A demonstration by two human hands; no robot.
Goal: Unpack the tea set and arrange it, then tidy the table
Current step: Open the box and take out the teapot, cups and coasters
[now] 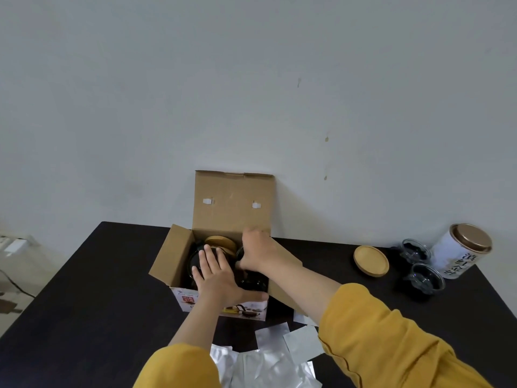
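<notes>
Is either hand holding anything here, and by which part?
Left hand lies flat, holding nothing. Right hand curls inside the box; its grip cannot be told.

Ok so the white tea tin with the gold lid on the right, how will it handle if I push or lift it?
The tea tin looks rigid, so it should not flex when gripped. It is round and appears to be tilted, so a push may well set it rolling. The glass cups sit right beside it, so a roll could knock them.

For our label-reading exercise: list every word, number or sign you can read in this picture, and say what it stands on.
White tin: large black characters down its side, tilted and blurred, not readable.
Cardboard box front panel: a red label and printed pictures, too small to read.
Foil packets: no print visible.
Nothing can be quoted with confidence.
</notes>
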